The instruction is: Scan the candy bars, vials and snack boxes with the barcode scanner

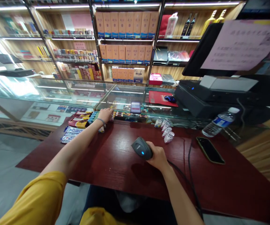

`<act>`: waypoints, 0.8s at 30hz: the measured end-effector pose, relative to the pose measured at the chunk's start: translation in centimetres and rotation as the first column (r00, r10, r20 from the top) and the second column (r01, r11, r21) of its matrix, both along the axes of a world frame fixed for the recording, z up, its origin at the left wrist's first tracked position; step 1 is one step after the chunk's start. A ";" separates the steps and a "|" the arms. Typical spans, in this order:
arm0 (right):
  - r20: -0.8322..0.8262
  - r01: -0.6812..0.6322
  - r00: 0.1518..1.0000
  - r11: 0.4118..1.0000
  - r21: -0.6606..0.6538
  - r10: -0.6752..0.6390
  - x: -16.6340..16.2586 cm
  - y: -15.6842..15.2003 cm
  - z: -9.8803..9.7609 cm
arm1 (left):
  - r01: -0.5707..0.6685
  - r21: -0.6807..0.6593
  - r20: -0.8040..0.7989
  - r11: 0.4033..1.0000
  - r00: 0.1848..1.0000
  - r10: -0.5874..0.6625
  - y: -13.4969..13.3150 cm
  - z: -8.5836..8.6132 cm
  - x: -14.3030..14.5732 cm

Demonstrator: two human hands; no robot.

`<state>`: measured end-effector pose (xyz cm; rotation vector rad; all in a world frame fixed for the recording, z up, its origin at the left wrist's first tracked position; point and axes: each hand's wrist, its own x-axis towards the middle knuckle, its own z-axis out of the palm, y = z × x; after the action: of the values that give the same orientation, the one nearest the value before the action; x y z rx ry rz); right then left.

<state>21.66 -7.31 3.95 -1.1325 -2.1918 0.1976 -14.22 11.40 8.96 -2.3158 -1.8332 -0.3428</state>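
My right hand (157, 155) is wrapped round the handle of a black barcode scanner (141, 147) with a blue light, held just above the dark red wooden table (130, 168). Its cable (188, 175) trails back to the right. My left hand (105, 115) reaches to the table's far edge and rests with curled fingers on a small packet (111, 117) beside rows of colourful snack packs (80, 122). What exactly the fingers grip is partly hidden. Several small white bottles (166, 129) lie between the hands and the glass counter.
A black phone (210, 150) and a lying water bottle (219, 122) sit at the right. Behind the table stands a glass display counter (83, 97) with a small screen (135, 107), a red mouse pad with a mouse (170, 99), and a till monitor (219, 47). Stocked shelves (125, 40) line the back wall.
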 end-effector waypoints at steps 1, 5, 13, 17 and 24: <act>0.000 0.002 1.000 1.000 -0.002 -0.002 0.0 0.0 0.0 | -0.009 0.011 -0.027 1.000 1.000 0.010 0.0 0.0 0.0; -0.002 0.003 1.000 1.000 0.012 -0.003 0.0 0.0 0.0 | -0.034 0.027 -0.076 0.999 0.997 0.036 -0.2 0.3 -0.3; -0.023 0.008 1.000 0.995 0.101 -0.005 0.3 0.4 -0.5 | -0.024 0.034 0.059 0.999 0.998 0.022 -1.3 1.1 0.2; -0.068 0.087 0.994 0.992 0.089 -0.081 0.8 0.5 -0.2 | 0.120 0.116 0.300 0.986 0.942 -0.150 -2.0 1.2 2.8; -0.065 0.234 0.971 0.971 0.053 -0.230 3.9 -0.6 2.1 | 0.398 0.224 0.673 0.889 0.596 -0.437 -4.7 -0.1 12.3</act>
<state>25.59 -7.90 6.02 -1.3203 -1.9814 0.0621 -1.89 6.66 8.91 -2.7904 -1.4000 -1.5363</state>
